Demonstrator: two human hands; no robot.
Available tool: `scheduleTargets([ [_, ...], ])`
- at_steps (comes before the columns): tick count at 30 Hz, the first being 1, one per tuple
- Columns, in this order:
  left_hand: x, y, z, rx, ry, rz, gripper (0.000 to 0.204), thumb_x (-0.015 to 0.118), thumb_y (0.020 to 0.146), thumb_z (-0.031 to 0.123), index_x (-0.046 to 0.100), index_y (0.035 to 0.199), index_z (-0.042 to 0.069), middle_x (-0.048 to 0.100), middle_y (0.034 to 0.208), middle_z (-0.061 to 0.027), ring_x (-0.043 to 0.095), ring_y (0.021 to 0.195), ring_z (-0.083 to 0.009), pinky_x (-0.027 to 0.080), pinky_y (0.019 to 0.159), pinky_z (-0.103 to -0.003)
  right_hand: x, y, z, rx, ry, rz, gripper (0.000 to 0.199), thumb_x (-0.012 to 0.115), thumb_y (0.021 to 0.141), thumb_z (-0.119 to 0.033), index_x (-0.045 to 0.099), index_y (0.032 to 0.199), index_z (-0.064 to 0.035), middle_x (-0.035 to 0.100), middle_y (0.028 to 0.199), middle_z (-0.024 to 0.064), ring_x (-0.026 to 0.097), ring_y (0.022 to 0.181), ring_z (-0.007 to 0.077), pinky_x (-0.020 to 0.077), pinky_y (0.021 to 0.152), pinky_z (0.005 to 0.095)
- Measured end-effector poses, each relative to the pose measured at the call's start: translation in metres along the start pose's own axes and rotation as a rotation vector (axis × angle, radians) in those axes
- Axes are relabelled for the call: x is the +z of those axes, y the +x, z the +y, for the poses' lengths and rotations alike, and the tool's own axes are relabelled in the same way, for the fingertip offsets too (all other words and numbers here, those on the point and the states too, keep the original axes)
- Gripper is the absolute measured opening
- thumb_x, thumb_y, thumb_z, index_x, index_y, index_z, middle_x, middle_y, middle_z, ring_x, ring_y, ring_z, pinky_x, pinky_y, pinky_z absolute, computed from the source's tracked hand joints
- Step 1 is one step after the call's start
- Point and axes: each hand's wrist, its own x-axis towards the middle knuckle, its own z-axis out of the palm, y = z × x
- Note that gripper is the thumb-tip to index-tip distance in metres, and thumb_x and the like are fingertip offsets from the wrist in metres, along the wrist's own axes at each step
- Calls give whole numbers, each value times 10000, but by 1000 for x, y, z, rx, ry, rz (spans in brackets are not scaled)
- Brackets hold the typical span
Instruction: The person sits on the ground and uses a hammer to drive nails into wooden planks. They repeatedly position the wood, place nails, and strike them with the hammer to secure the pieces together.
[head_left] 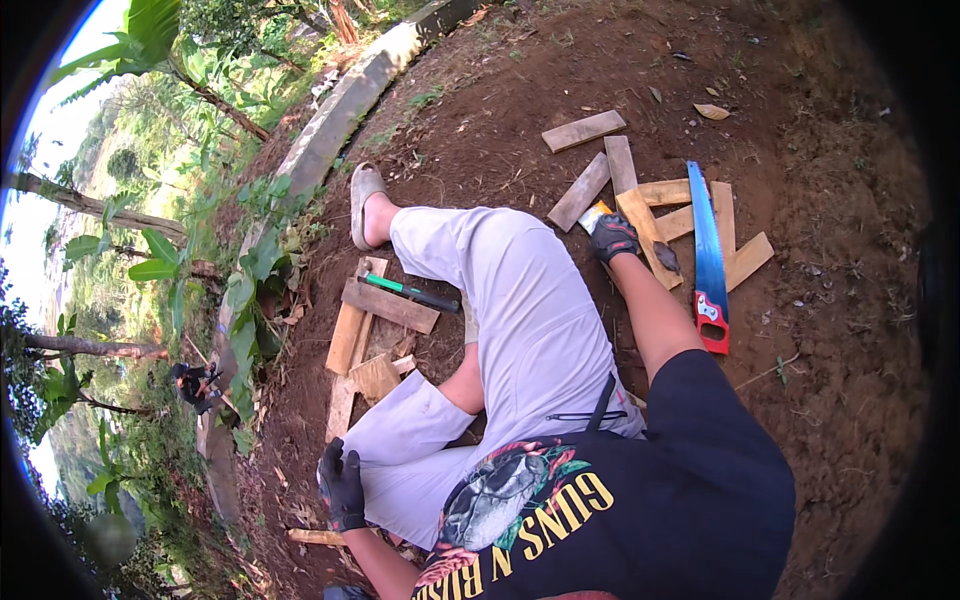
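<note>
My right hand (613, 238), in a dark glove, is closed on a small yellow-and-white packet (594, 215) beside several short wooden boards (648, 235). The packet's lower part is hidden by my fingers. Right of that hand, a handsaw (707, 245) with a blue blade and red handle lies across some of the boards. My left hand (342, 487), also gloved, rests against my bent knee with thumb and fingers apart, holding nothing visible. Ahead of my left knee, a hammer (410, 292) with a green and black handle lies on another group of wood pieces (390, 305).
I sit on bare brown soil (500, 110). A low concrete edge (335, 125) runs along the left, with leafy plants (255, 290) against it. Beyond it, another person (197, 388) is visible at the far left. A wood strip (315, 537) lies near my left wrist.
</note>
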Motion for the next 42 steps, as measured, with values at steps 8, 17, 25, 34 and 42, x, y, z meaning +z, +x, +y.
scheduleTargets([
  [8, 0, -13, 11, -34, -209, 14, 483, 746, 1024, 161, 615, 1460, 4, 686, 1391, -128, 646, 1278, -242, 497, 1126, -407, -64, -20, 59, -66, 135, -102, 397, 676, 992, -367, 773, 1110, 0, 798, 1109, 220, 778, 1036, 352, 614, 879, 481],
  [17, 3, -12, 113, 178, -2, 126, 455, 779, 1003, 161, 670, 1433, 58, 718, 1369, -131, 677, 1253, -276, 533, 1081, -425, -159, -106, -21, 49, 1915, -696, 150, 690, 1073, -236, 704, 1125, -96, 651, 937, -25, 566, 761, 67, 463, 660, 254],
  [25, 51, -17, 282, 1113, 362, -10, 528, 709, 905, 175, 686, 1430, 133, 669, 1469, -116, 661, 1294, -308, 522, 1084, -485, -210, -224, -136, -333, 1437, -1413, 181, 726, 1057, -203, 702, 1071, -24, 658, 875, 24, 584, 699, 97, 466, 635, 268],
  [34, 54, -31, 232, 1229, 449, -91, 457, 664, 918, 148, 727, 1367, 92, 753, 1151, -108, 742, 1004, -275, 587, 908, -453, -194, -263, -155, -398, 1141, -1551, 204, 769, 1018, -176, 771, 1062, 23, 677, 790, 44, 598, 654, 117, 496, 616, 285],
  [42, 57, -62, 217, 719, 65, -89, 328, 832, 898, 200, 817, 1225, 178, 812, 898, -47, 787, 830, -257, 600, 775, -413, -221, -266, -137, -569, 997, -1176, 289, 788, 995, -286, 813, 1064, -6, 702, 768, 42, 631, 667, 97, 522, 630, 281],
])
